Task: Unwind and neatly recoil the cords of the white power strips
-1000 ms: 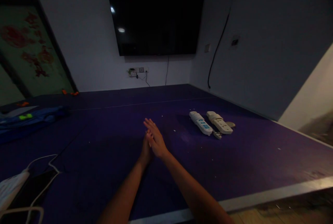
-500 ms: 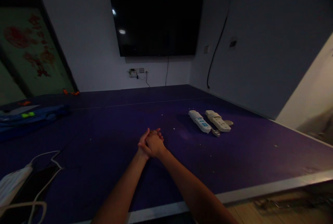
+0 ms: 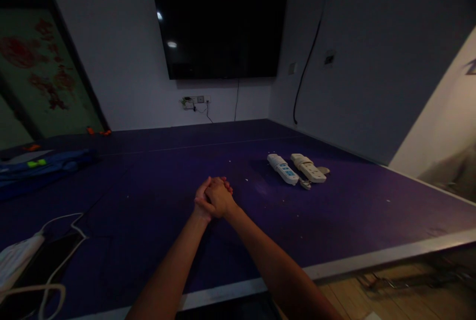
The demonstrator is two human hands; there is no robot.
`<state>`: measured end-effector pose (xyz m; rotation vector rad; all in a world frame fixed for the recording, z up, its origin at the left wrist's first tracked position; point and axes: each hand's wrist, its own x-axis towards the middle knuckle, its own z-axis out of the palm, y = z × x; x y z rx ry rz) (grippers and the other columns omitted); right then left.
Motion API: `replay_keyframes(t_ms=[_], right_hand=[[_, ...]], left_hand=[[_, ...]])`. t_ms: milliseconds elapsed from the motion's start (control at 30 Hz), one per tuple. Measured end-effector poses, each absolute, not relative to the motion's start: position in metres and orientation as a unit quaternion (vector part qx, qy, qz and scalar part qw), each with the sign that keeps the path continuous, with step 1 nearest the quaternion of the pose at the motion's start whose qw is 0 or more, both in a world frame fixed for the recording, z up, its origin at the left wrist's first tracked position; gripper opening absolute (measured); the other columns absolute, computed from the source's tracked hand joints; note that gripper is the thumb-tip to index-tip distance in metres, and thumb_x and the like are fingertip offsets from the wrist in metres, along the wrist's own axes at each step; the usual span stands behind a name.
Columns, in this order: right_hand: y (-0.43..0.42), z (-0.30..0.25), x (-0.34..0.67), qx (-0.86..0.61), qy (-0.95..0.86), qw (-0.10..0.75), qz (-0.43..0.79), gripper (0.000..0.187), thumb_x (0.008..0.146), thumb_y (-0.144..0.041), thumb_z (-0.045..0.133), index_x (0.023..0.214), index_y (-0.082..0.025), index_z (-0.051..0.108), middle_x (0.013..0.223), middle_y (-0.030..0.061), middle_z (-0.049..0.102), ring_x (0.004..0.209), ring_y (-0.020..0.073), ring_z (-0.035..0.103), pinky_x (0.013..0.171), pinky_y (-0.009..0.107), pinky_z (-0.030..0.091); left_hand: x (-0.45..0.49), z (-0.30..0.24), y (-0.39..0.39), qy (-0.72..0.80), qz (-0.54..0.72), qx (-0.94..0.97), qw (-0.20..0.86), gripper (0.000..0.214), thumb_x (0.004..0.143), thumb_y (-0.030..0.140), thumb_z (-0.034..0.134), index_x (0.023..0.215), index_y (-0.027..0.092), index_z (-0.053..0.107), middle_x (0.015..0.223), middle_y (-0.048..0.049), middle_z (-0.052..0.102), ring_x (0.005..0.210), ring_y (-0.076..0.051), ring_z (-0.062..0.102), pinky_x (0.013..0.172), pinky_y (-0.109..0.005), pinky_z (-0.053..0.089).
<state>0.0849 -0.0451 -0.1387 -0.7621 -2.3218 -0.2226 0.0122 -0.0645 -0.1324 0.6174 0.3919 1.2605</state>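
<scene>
My left hand (image 3: 202,196) and my right hand (image 3: 220,200) are clasped together above the near middle of a purple tabletop (image 3: 167,181). The fingers of both are closed around each other, and no object shows between them. Part of the left hand is hidden behind the right one. To the right of my hands, apart from them, lie two power strips with their cords wrapped round them: a white one with blue socket faces (image 3: 283,169) and a cream one (image 3: 308,168). A plug (image 3: 305,184) rests by their near ends.
At the left front lie a white box-like object (image 3: 18,255), a dark flat device (image 3: 48,265) and a pale cable (image 3: 61,217). Folded blue cloth (image 3: 70,160) lies farther back. A television (image 3: 223,32) hangs on the wall. The table's pale edge (image 3: 357,262) runs along the front.
My view has shifted slightly, so the whole scene sits a little farther left and up. My hands stay clasped, and the power strips have not moved on the table.
</scene>
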Motion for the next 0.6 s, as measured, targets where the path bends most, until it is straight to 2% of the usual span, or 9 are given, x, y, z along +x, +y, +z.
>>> replay_keyframes(t_ms=[67, 133, 233, 333, 400, 467, 533, 567, 600], right_hand=[[-0.046, -0.133, 0.086, -0.284, -0.892, 0.339, -0.094, 0.045, 0.087, -0.052, 0.042, 0.079, -0.014, 0.064, 0.08, 0.0085, 0.063, 0.083, 0.0207, 0.053, 0.087, 0.037, 0.036], [-0.046, -0.129, 0.087, -0.287, -0.886, 0.35, -0.101, 0.036, 0.089, -0.045, 0.043, 0.087, -0.016, 0.065, 0.091, 0.0078, 0.065, 0.096, 0.0213, 0.053, 0.098, 0.04, 0.029], [-0.043, -0.13, 0.089, -0.323, -0.861, 0.376, -0.112, 0.03, 0.089, -0.036, 0.044, 0.105, -0.02, 0.064, 0.116, 0.006, 0.062, 0.118, 0.0231, 0.043, 0.107, 0.045, 0.016], [-0.036, -0.134, 0.095, -0.38, -0.828, 0.396, -0.118, 0.032, 0.088, -0.032, 0.045, 0.114, -0.023, 0.061, 0.131, 0.006, 0.053, 0.127, 0.0249, 0.036, 0.108, 0.049, 0.013], [-0.029, -0.137, 0.101, -0.428, -0.79, 0.423, -0.116, 0.034, 0.087, -0.029, 0.046, 0.117, -0.022, 0.059, 0.134, 0.0083, 0.05, 0.127, 0.0257, 0.036, 0.107, 0.048, 0.018], [-0.02, -0.14, 0.111, -0.484, -0.737, 0.462, -0.098, 0.036, 0.086, -0.023, 0.044, 0.117, -0.019, 0.06, 0.128, 0.0103, 0.055, 0.12, 0.0244, 0.044, 0.102, 0.043, 0.028], [-0.012, -0.144, 0.123, -0.538, -0.681, 0.493, -0.055, 0.035, 0.083, -0.014, 0.04, 0.108, -0.017, 0.064, 0.112, 0.0098, 0.064, 0.104, 0.0207, 0.055, 0.09, 0.034, 0.038], [-0.008, -0.146, 0.13, -0.567, -0.652, 0.503, -0.027, 0.035, 0.081, -0.012, 0.038, 0.1, -0.017, 0.067, 0.101, 0.0088, 0.067, 0.094, 0.0189, 0.058, 0.083, 0.03, 0.04], [-0.004, -0.149, 0.137, -0.596, -0.624, 0.505, -0.003, 0.034, 0.08, -0.011, 0.037, 0.091, -0.017, 0.069, 0.09, 0.0077, 0.068, 0.085, 0.0178, 0.06, 0.076, 0.028, 0.041]], left_hand=[[0.005, -0.132, -0.063, 0.149, 0.562, 0.276, 0.765, 0.055, 0.08, 0.054, 0.044, 0.108, 0.008, 0.06, 0.102, -0.0162, 0.064, 0.103, -0.031, 0.059, 0.091, -0.049, 0.042], [-0.004, -0.133, -0.061, 0.12, 0.565, 0.246, 0.778, 0.064, 0.081, 0.057, 0.04, 0.121, 0.009, 0.053, 0.116, -0.0185, 0.06, 0.111, -0.033, 0.055, 0.093, -0.05, 0.041], [-0.019, -0.136, -0.054, 0.103, 0.614, 0.179, 0.762, 0.059, 0.086, 0.05, 0.038, 0.128, 0.009, 0.046, 0.116, -0.0185, 0.06, 0.106, -0.028, 0.059, 0.088, -0.041, 0.047], [-0.027, -0.135, -0.048, 0.091, 0.651, 0.161, 0.736, 0.06, 0.088, 0.051, 0.033, 0.129, 0.008, 0.044, 0.114, -0.0204, 0.06, 0.102, -0.027, 0.061, 0.079, -0.037, 0.051], [-0.031, -0.134, -0.045, 0.09, 0.669, 0.17, 0.718, 0.063, 0.087, 0.055, 0.031, 0.125, 0.008, 0.047, 0.116, -0.0222, 0.058, 0.106, -0.03, 0.058, 0.078, -0.041, 0.051], [-0.038, -0.134, -0.04, 0.101, 0.697, 0.167, 0.69, 0.057, 0.088, 0.054, 0.031, 0.115, 0.009, 0.054, 0.109, -0.0202, 0.061, 0.102, -0.028, 0.06, 0.078, -0.041, 0.051], [-0.048, -0.136, -0.036, 0.124, 0.727, 0.151, 0.658, 0.042, 0.089, 0.047, 0.035, 0.096, 0.014, 0.059, 0.085, -0.0112, 0.066, 0.081, -0.02, 0.064, 0.068, -0.032, 0.051], [-0.054, -0.138, -0.034, 0.141, 0.739, 0.144, 0.643, 0.035, 0.09, 0.043, 0.039, 0.082, 0.016, 0.059, 0.068, -0.0046, 0.062, 0.064, -0.014, 0.061, 0.058, -0.026, 0.048], [-0.06, -0.141, -0.032, 0.158, 0.749, 0.14, 0.628, 0.033, 0.089, 0.04, 0.042, 0.068, 0.017, 0.053, 0.052, 0.0014, 0.051, 0.048, -0.009, 0.052, 0.048, -0.021, 0.041]])
